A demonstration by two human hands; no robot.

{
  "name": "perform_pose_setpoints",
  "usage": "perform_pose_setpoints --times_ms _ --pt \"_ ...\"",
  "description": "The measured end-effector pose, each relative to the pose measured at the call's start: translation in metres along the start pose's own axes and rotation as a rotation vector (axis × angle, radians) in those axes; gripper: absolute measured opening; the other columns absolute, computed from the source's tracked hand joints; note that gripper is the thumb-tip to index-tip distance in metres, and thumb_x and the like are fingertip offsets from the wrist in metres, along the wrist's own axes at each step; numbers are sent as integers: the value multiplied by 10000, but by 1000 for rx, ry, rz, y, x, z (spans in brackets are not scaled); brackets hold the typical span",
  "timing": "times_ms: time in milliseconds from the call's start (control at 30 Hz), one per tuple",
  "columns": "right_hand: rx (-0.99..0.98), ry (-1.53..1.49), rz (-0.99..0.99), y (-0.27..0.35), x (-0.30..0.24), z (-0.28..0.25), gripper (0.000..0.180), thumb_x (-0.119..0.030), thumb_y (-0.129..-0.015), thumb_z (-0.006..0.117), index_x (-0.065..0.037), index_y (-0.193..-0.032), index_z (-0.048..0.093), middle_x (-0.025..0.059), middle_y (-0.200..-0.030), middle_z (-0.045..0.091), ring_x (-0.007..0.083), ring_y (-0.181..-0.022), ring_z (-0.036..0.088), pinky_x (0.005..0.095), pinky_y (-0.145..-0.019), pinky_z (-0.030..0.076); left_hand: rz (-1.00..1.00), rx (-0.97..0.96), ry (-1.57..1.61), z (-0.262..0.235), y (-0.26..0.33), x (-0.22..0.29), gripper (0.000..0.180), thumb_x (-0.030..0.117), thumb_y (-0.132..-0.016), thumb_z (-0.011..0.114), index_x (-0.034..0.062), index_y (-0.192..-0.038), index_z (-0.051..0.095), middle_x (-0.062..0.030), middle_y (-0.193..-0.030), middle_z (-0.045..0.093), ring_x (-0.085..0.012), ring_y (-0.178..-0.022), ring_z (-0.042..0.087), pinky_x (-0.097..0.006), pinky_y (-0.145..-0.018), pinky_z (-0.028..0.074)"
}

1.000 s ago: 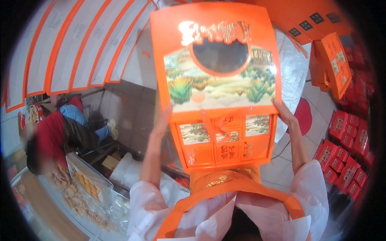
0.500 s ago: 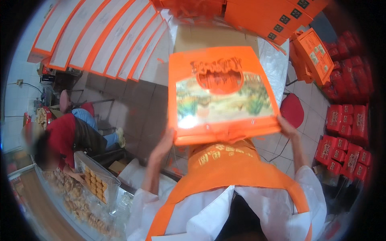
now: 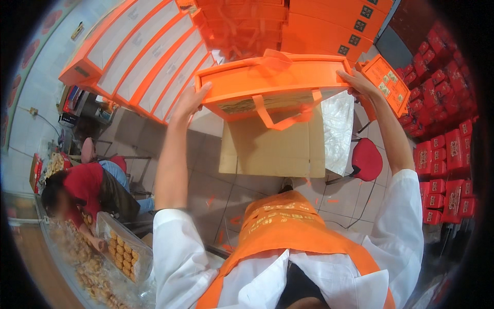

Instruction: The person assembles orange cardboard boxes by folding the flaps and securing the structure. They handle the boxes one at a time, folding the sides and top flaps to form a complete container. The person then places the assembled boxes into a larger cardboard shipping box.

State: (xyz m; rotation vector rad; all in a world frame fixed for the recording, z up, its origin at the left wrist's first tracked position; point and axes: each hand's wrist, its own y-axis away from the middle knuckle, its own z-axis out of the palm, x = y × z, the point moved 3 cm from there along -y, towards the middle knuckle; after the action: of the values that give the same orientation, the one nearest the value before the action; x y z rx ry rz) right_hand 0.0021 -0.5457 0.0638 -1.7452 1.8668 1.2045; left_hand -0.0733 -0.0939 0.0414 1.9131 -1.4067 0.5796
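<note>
Both my arms reach forward, holding up a large flat orange gift box [image 3: 303, 77] by its two ends. My left hand [image 3: 191, 100] grips its left end, and my right hand [image 3: 355, 84] grips its right end, thumb on the upper edge. Orange ribbon handles [image 3: 270, 116] dangle from the side facing me, and a loop of ribbon sticks up on top. Its printed face is tilted down and mostly out of sight. Under the box lies a brown cardboard sheet [image 3: 272, 149] on the table. Just beyond it rise stacked orange boxes [image 3: 324, 31].
A row of orange-and-white boxes [image 3: 149, 56] stands at the far left. Another orange box [image 3: 386, 82] and a red stool [image 3: 367, 159] are on the right, before piles of red packages [image 3: 442, 154]. At left, a person in red [image 3: 87, 185] bends over a tray of pastries [image 3: 123, 255].
The orange box has moved away from my body, up toward the far stacks, and tilted so its printed face turned downward. My arms are now stretched out. The cardboard is more exposed.
</note>
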Motion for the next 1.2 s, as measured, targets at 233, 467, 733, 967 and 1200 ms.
perform_pose_setpoints --times_ms 233,467,733,967,1200 --pt "45 -105 19 25 21 7 690 -617 -786 330 -160 -1296 243 92 -1188 424 237 -903 522 374 -692 474 492 816 -563 22 36 11 618 355 -724 610 96 -1225 357 -154 -940 522 -273 -889 506 -422 -724 416" --pt "78 30 -119 2 16 1 621 -536 -835 300 -11 -1112 484 97 -954 551 176 -807 537 270 -514 482 812 759 -620 68 30 130 176 249 -784 541 89 -857 547 -90 -789 556 -270 -749 545 -409 -635 427" --pt "103 89 -258 -19 14 -22 610 -474 -841 297 83 -866 544 147 -732 573 223 -586 570 291 -432 466 1126 633 -114 -14 64 253 258 224 -794 549 91 -1016 546 -83 -917 591 -209 -790 577 -308 -712 454" --pt "147 184 -444 -60 21 -23 610 -459 -864 267 26 -552 466 151 -441 444 249 -408 502 354 -446 408 910 563 -391 85 -29 115 368 176 -712 595 89 -1063 526 -115 -1031 549 -246 -1032 469 -403 -873 323" --pt "15 -285 -364 -59 14 -16 517 -413 -878 290 -67 -1262 301 126 -1196 408 201 -1002 473 323 -683 479 771 610 230 28 -10 207 173 44 -763 427 30 -864 567 -162 -912 565 -299 -789 551 -361 -658 432"
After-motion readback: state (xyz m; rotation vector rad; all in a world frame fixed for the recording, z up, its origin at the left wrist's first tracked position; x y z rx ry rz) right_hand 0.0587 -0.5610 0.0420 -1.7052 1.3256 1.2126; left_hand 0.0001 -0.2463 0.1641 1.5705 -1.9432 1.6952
